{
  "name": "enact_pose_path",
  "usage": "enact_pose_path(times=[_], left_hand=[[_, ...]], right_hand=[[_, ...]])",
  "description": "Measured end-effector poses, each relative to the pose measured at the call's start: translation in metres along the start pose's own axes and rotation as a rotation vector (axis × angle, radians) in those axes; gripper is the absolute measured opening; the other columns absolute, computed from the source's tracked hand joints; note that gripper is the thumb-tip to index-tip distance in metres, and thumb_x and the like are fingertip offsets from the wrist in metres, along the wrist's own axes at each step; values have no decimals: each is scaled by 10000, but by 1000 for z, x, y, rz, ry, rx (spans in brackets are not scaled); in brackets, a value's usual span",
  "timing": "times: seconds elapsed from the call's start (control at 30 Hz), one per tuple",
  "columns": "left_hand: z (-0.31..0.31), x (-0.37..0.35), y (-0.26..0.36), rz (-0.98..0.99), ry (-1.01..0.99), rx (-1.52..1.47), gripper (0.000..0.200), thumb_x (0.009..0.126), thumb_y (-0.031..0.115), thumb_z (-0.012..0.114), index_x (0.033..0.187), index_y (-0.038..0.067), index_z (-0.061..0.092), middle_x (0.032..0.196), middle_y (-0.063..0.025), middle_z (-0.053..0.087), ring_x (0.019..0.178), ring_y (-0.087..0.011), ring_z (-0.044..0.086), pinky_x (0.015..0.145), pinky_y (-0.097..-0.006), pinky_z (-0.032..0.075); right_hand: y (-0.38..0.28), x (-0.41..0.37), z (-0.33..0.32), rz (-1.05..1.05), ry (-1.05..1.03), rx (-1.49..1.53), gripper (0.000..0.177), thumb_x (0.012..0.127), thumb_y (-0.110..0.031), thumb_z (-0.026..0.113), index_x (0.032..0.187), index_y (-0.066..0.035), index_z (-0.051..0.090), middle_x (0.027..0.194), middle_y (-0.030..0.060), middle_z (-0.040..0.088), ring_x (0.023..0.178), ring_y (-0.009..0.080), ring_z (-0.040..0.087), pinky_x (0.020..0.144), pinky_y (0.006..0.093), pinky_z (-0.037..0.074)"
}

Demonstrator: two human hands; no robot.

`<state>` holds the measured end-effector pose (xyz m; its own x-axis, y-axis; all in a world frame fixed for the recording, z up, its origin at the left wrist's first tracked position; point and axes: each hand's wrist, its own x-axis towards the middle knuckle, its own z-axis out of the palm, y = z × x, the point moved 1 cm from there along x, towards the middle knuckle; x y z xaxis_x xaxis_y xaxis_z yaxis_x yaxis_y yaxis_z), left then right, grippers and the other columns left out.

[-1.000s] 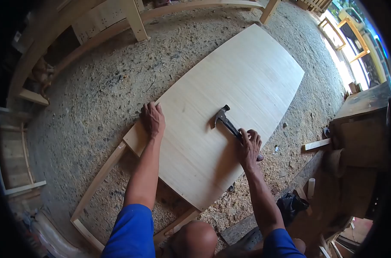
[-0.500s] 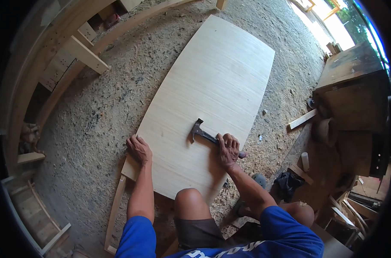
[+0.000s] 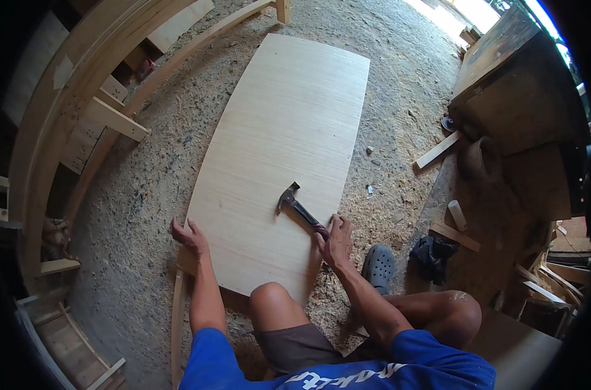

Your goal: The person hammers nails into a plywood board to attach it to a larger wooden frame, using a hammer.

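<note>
The board (image 3: 276, 136), its curves seemingly already cut but its fastening impossible to tell, lies low over the ground (image 3: 139, 188), hammer (image 3: 298, 207) on top in the right hand's (image 3: 336, 244) grip, left hand (image 3: 192, 239) loosely open at its edge.

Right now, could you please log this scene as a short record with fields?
panel: pale wooden panel, broad face up
left hand: left hand at the panel's left edge
right hand: right hand at the hammer's grip end
hammer: hammer, head over the panel
ground: gritty ground, strewn with shavings
footwear: grey clog, right of the panel
</note>
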<state>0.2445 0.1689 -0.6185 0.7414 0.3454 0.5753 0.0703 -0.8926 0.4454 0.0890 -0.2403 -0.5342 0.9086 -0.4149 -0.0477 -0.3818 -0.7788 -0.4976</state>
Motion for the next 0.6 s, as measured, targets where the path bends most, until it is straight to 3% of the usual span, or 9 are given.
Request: enact_pose_path(times=[0.07, 0.1, 0.17, 0.2, 0.27, 0.3, 0.37, 0.47, 0.6], left_hand=[[-44, -40, 2, -127, 120, 167, 532, 988, 217, 675, 1421, -1, 455, 1406, -273, 517, 1296, -456, 502, 1073, -550, 419], [-60, -77, -10, -202, 153, 286, 614, 982, 289, 703, 1440, 1, 412, 1403, -277, 511, 1280, -466, 522, 1058, -573, 441], [-89, -140, 3, -991, 99, -312, 879, 943, 431, 756, 1527, 4, 258, 1461, -295, 461, 1243, -465, 574, 1051, -581, 480], [-111, -158, 11, -1367, -58, -229, 959, 930, 460, 762, 1582, 15, 217, 1569, -301, 361, 1356, -441, 506, 1132, -514, 437], [-137, -163, 38, -1547, -274, -575, 839, 1014, 253, 650, 1640, 45, 131, 1648, -301, 244, 1468, -427, 388, 1210, -480, 358], [-150, -170, 38, -1547, -271, -576, 839, 1014, 253, 650, 1640, 45, 131, 1648, -301, 244, 1468, -427, 388, 1210, -480, 358], [-173, -180, 39, -330, -870, -245, 824, 967, -82, 482, 1663, 78, 71, 1694, -279, 154, 1552, -387, 255, 1266, -435, 274], [-160, -180, 23, -302, -844, -215, 974, 832, -270, 345, 1672, 114, 35, 1708, -256, 130, 1575, -352, 213, 1278, -394, 255], [-172, -165, 49, -383, -879, -155, 1044, 777, -309, 371, 1673, 121, 54, 1723, -221, 110, 1589, -312, 177, 1286, -349, 228]], right_hand=[[8, -22, 5, 283, -31, 19, 873, 780, -449, 865, 1401, 9, 457, 1271, 244, 535, 1198, 436, 537, 992, 542, 481], [12, -26, 10, 286, -32, 26, 873, 780, -449, 865, 1401, 9, 457, 1271, 244, 535, 1198, 436, 537, 992, 542, 481], [21, -25, 27, 425, -432, 176, 1003, 717, -524, 899, 1421, 23, 439, 1201, 258, 626, 1147, 451, 608, 979, 538, 497], [30, -22, 36, 431, -413, 129, 1018, 680, -557, 906, 1391, 31, 477, 1102, 235, 699, 1050, 412, 687, 917, 504, 540], [38, -16, 27, 426, -469, 318, 962, 693, -545, 897, 1332, 50, 494, 1082, 225, 694, 1005, 362, 693, 871, 465, 554], [34, -10, 17, 410, -522, 502, 909, 707, -534, 888, 1273, 70, 512, 1062, 214, 688, 960, 313, 699, 824, 427, 568], [31, -9, 10, 385, -572, 579, 920, 702, -518, 885, 1271, 95, 503, 1067, 215, 681, 970, 266, 691, 808, 382, 571], [40, -7, 24, 447, -544, 464, 956, 695, -528, 892, 1279, 114, 493, 1070, 225, 676, 958, 282, 690, 813, 378, 568], [45, -11, 29, 399, -485, 465, 895, 721, -560, 872, 1222, 91, 516, 1028, 208, 668, 955, 254, 670, 802, 383, 557]])
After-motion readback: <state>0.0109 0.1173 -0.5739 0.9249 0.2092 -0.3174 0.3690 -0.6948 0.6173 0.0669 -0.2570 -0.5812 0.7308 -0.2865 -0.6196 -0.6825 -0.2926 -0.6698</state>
